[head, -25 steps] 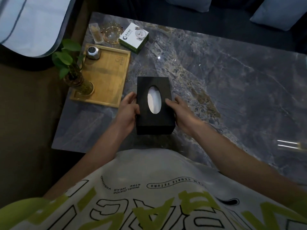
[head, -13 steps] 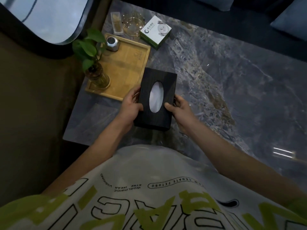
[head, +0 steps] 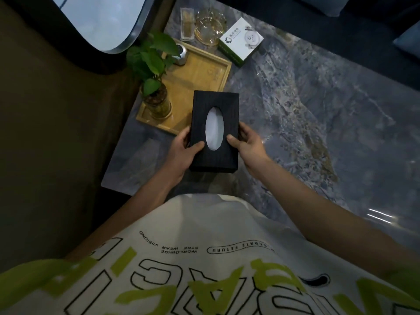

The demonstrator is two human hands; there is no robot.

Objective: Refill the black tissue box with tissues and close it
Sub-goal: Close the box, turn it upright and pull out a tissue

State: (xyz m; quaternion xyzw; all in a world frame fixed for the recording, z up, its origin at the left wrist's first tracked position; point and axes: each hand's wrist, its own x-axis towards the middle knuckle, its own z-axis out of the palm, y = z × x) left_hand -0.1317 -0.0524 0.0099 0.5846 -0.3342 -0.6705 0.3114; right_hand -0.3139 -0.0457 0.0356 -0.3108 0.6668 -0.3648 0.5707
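The black tissue box (head: 214, 103) is held above the near left part of the marble table (head: 318, 114), its lid closed. White tissue (head: 214, 128) shows through the oval slot in its top. My left hand (head: 183, 150) grips the box's left side with the thumb on top. On the right side, my right hand (head: 248, 144) holds it the same way, thumb resting beside the slot.
A wooden tray (head: 204, 73) lies just behind the box, with a potted plant in a glass jar (head: 156, 103) and a small metal object (head: 180, 56) on it. Behind stand a glass ashtray (head: 210, 28), a small clear box (head: 187, 23) and a white-green carton (head: 241, 40).
Both hands lifted the box off the table and carried it a little away and left, toward the tray; the box straightened from a slight tilt.
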